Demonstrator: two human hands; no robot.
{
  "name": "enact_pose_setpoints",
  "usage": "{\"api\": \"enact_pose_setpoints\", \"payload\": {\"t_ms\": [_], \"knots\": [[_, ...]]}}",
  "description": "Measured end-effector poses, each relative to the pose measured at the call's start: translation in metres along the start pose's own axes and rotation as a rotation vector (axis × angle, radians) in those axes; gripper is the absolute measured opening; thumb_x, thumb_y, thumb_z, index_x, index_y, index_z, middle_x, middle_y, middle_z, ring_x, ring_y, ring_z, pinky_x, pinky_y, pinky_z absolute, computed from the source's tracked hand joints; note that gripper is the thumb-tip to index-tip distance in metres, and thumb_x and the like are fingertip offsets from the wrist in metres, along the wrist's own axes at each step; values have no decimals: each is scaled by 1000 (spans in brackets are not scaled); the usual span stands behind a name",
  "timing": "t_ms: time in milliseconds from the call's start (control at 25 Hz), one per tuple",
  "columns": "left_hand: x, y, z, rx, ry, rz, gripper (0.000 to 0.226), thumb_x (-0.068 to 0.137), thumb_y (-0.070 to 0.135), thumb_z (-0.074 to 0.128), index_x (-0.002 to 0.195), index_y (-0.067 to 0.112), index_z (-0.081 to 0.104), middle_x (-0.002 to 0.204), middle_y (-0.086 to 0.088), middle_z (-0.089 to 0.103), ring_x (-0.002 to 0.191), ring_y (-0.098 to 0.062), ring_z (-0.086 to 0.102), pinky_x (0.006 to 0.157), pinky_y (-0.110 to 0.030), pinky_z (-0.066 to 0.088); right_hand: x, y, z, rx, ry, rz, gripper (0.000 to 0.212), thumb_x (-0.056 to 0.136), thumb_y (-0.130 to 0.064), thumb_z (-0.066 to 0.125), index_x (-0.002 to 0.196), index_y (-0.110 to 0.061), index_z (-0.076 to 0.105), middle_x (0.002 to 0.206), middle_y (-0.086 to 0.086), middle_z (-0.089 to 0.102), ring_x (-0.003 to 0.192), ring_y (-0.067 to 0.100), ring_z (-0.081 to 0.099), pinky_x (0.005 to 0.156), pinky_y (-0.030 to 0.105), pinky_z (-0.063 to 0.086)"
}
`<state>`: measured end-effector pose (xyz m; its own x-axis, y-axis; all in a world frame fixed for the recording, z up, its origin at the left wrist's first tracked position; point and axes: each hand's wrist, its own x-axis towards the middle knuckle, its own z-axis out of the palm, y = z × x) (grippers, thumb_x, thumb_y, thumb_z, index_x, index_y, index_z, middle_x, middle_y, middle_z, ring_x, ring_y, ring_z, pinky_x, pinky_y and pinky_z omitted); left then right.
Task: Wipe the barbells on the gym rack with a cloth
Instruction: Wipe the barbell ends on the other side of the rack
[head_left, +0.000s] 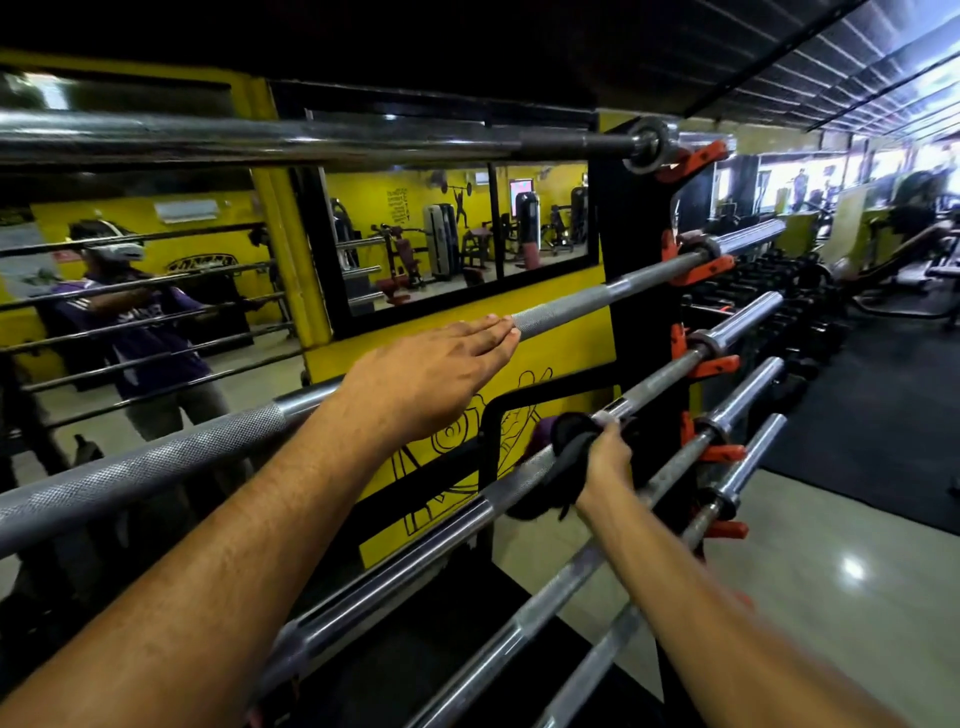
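Note:
Several steel barbells lie level on a black rack (644, 322) with orange hooks. My left hand (431, 374) rests flat on the second barbell (571, 306) from the top, fingers together and stretched along its knurled part. Lower down, my right hand (605, 457) grips a black cloth (563, 467) wrapped around the third barbell (670, 374), near its right end. Two more barbells (675, 467) run below, and a top barbell (311, 137) crosses overhead.
Behind the rack stands a yellow wall (550, 364) with mirrors (441, 244) that reflect a person and gym machines. Dumbbell racks (769, 291) and machines fill the right side. A glossy floor (831, 571) and a black mat (883, 415) lie to the right.

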<state>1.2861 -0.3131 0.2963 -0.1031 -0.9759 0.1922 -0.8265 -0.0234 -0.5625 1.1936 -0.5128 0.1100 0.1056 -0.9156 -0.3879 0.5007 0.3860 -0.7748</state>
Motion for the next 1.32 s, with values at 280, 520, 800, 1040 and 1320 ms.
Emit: {"api": "enact_pose_setpoints", "payload": {"t_ms": [280,520,800,1040,1320], "knots": [[-7,2,5,-31,72,10,69,104,12,36,160,24,-3,168,4,-2,154,-12,2,125,-32,9,-112,59,-36,-156,-282,-17,31,101,-40,50,125,-20,57,114,16,70,103,34,68,93,56,55],[-82,32,27,-421,211,0,55,107,34,26,160,28,16,164,15,6,150,0,6,123,-22,8,-142,30,-92,-124,-250,-18,31,96,-36,59,112,-11,68,96,11,74,89,27,68,75,34,52],[-237,62,89,-378,110,-518,60,104,51,25,145,17,52,140,0,61,120,-20,63,92,-29,53,-161,67,-108,25,-234,171,28,96,-40,56,100,-18,73,99,7,73,81,23,71,74,35,50],[-264,79,84,-93,-62,-914,59,103,42,26,125,5,65,111,-13,73,100,-33,67,96,-45,48,-169,71,-67,219,-459,232,33,99,-39,39,107,-23,67,100,1,73,90,20,70,89,29,51],[-259,91,98,30,-46,-1222,56,105,35,23,136,1,56,121,-14,68,115,-32,60,117,-49,29,-200,97,-23,-8,-652,434,30,98,-38,51,113,-19,69,112,9,73,110,30,67,93,40,54]]}}
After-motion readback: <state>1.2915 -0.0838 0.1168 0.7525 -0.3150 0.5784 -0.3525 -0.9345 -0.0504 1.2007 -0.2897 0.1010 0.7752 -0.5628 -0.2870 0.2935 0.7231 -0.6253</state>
